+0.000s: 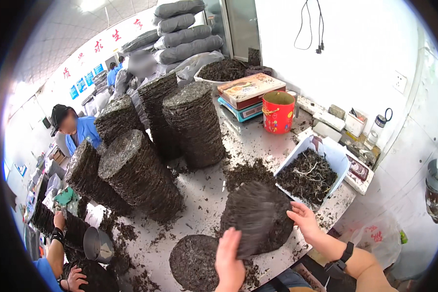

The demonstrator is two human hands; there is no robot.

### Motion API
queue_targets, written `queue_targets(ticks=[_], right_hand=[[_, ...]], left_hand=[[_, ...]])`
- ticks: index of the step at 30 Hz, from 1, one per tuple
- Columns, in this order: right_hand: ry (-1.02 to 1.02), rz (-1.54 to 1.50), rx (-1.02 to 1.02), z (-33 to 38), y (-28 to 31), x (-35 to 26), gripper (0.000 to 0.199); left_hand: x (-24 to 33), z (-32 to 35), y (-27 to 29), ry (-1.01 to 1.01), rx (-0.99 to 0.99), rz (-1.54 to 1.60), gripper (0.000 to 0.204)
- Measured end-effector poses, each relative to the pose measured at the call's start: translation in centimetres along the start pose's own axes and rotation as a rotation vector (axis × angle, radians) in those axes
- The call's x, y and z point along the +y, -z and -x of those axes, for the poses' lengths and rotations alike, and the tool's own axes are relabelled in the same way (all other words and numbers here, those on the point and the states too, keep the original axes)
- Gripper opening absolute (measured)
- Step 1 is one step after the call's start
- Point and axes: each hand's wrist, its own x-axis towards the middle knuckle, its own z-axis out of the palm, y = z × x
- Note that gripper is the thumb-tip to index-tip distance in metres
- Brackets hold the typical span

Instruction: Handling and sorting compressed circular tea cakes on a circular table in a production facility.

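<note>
1. Dark, pressed tea cakes are the work in hand: the person holds one round tea cake [258,216] tilted on edge above the steel table [214,190], blurred as if in motion.
2. Left hand [229,263] grips the cake's lower near edge, fingers wrapped up against its face; right hand [304,220] presses flat on its right rim, fingers spread. Both hands are grasping the same cake.
3. Just left of and below the held cake lies a second flat cake [194,263] on the table, touching or nearly touching the held one; which, the blur hides.
4. Right of the held cake stands a white box [333,155] of loose leaves and stems. Behind the cake rise tall stacks of cakes [194,124], and farther back a red tin [278,112].
5. Far left of the held cake, a co-worker's arm [57,243] rests near a metal scoop [97,246].
6. Judged from this, the step is handling a single cake, turning or lifting it. The next move seems to call for a steady two-handed hold, since crumbs already litter the table and the edges look brittle.
</note>
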Motion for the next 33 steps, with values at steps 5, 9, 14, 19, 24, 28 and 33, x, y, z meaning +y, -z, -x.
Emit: queue_targets(ticks=[5, 9, 14, 19, 24, 28, 33], right_hand=[[0.264, 0.132, 0.109, -2.1, 1.5, 1.9, 0.037], [0.251, 0.076, 0.000, -2.7, 2.2, 1.1, 0.028], [0.307, 0.171, -0.103, -4.5, 1.5, 0.5, 0.026], [0.290, 0.331, -0.313, -7.8, -2.5, -0.5, 0.045], [0.261, 0.385, -0.432, -14.9, 0.9, 0.4, 0.064], [0.181, 0.638, -0.640, -21.2, 1.9, 5.7, 0.063], [0.136, 0.876, -0.635, -12.2, -2.0, -2.1, 0.072]], left_hand=[[0.2, 2.1, -3.0, -0.155, -0.346, -0.342, 0.050], [0.7, 3.4, -2.9, -0.057, -0.331, -0.207, 0.058], [1.3, 5.1, -0.1, 0.264, -0.515, 0.191, 0.037], [-3.2, 9.3, -1.2, 0.921, -0.541, 1.106, 0.073], [1.5, 3.2, -3.3, 1.192, -0.261, 1.206, 0.102], [3.3, 1.2, -4.7, 1.067, -0.033, 1.142, 0.097], [2.1, 0.5, -6.3, 1.444, -0.104, 0.727, 0.097]])
